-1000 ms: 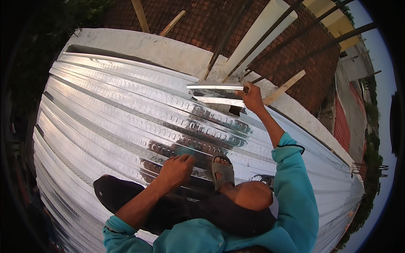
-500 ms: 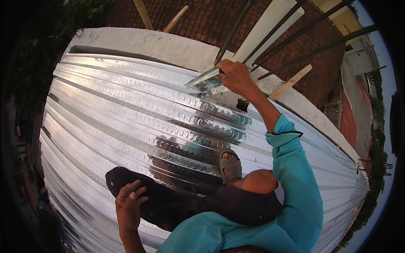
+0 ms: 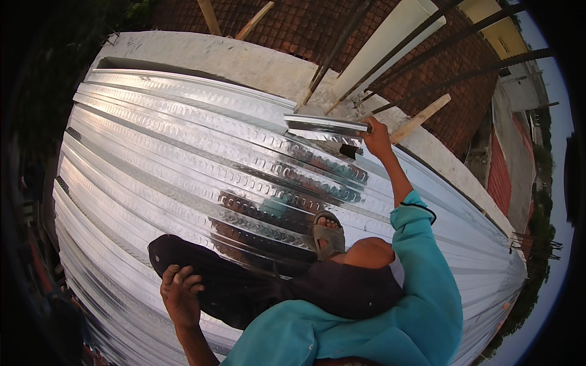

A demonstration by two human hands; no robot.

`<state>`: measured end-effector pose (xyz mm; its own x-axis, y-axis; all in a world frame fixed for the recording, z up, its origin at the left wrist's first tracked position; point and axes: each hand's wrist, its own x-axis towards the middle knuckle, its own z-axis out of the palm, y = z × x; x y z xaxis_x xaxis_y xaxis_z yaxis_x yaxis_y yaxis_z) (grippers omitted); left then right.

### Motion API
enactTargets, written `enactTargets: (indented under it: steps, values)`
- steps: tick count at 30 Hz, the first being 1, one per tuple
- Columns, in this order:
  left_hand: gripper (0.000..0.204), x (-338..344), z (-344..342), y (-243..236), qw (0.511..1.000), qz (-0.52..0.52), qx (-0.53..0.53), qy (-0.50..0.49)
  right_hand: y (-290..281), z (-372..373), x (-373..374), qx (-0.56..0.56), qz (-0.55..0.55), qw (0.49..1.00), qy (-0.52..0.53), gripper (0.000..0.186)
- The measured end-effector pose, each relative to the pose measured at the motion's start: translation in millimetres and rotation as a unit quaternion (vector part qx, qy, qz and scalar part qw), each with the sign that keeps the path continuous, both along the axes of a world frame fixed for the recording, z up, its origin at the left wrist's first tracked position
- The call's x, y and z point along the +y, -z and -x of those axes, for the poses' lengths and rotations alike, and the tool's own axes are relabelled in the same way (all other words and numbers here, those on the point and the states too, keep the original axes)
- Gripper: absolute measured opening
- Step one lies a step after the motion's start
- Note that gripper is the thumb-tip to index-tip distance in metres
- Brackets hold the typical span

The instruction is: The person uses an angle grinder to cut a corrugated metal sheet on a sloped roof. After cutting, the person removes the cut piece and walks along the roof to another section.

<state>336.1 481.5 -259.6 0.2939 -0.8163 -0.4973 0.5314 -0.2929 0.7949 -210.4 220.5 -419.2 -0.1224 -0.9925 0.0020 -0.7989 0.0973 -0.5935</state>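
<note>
My right hand (image 3: 377, 135) is closed on one end of a short, shiny folded sheet-metal piece (image 3: 326, 125). Its far end meets the edge of the ribbed metal decking (image 3: 171, 131), close to the concrete wall. Beneath the held piece, a cut edge and a small dark gap (image 3: 349, 150) show in the decking. My left hand (image 3: 181, 291) rests by my dark-trousered knee, fingers loosely bent and slightly apart, holding nothing visible.
A rough concrete ledge (image 3: 201, 64) borders the decking. Steel bars (image 3: 421, 46), a pale pipe (image 3: 390, 49) and a wooden stake (image 3: 421, 119) rise beside it. Beyond lies a brown tiled roof (image 3: 293, 30). My sandalled foot (image 3: 328, 235) stands on the decking.
The sheet-metal piece has turned from slanting to nearly level and come down against the decking edge. My right hand has moved right and lower. My left fingers have drawn in toward my knee.
</note>
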Motion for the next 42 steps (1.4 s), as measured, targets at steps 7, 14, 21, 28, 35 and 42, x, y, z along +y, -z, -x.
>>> enactTargets:
  steps: [7,14,21,28,35,42]
  values:
    - [0.026,12.4,-15.3,8.7,0.999,-0.03,-0.004,0.043,-77.4,-79.2,-42.3,0.026,0.076,0.992,-0.101,0.028]
    - [0.027,-20.0,-12.5,1.6,0.994,-0.064,-0.007,0.084,-123.8,-255.9,-92.8,0.35,0.076,0.875,-0.327,0.014]
    - [0.031,-9.9,-12.5,3.9,0.993,-0.067,-0.036,0.088,-103.1,-130.4,-79.2,0.208,0.023,0.966,-0.149,0.019]
    - [0.032,-14.8,-12.4,4.7,0.994,-0.051,-0.006,0.095,60.9,31.1,11.6,-0.099,0.024,0.994,0.042,0.026]
    - [0.034,-4.4,-19.2,-0.8,0.994,-0.062,-0.01,0.089,-100.7,-120.4,-46.9,0.038,0.147,0.976,-0.154,0.022]
    - [0.035,-18.5,-12.3,3.7,0.993,-0.052,-0.015,0.107,-98.7,-242.5,-65.1,0.309,0.231,0.852,-0.354,0.019]
